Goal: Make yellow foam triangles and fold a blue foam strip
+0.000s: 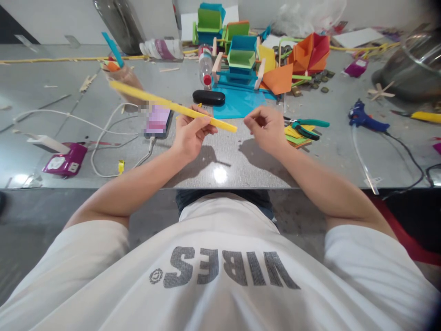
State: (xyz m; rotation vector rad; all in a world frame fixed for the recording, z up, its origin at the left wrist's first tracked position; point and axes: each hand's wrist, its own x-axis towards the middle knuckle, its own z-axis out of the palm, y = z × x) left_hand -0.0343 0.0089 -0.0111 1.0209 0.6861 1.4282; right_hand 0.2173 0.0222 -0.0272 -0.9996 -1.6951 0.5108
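Observation:
My left hand (191, 138) is closed on a long, narrow yellow strip (156, 102), which looks like folded paper. The strip slants over the table, its far end up at the left and its near end sticking out past my fingers. Just right of that end, apart from it, my right hand (267, 128) has its fingers curled in a pinch; whether anything small is in them is hidden. Beside this hand lie green-handled pliers (305, 126), on top of yellow and green paper pieces (296, 138). A blue sheet (237, 105) lies flat beyond both hands.
Wheel-like coloured paper models (243, 55) stand at the back. A black case (208, 97), a plastic bottle (206, 66) and a phone (158, 120) on a white cable are close by. To the right is a blue glue gun (367, 118); at left, a purple plug adapter (65, 159).

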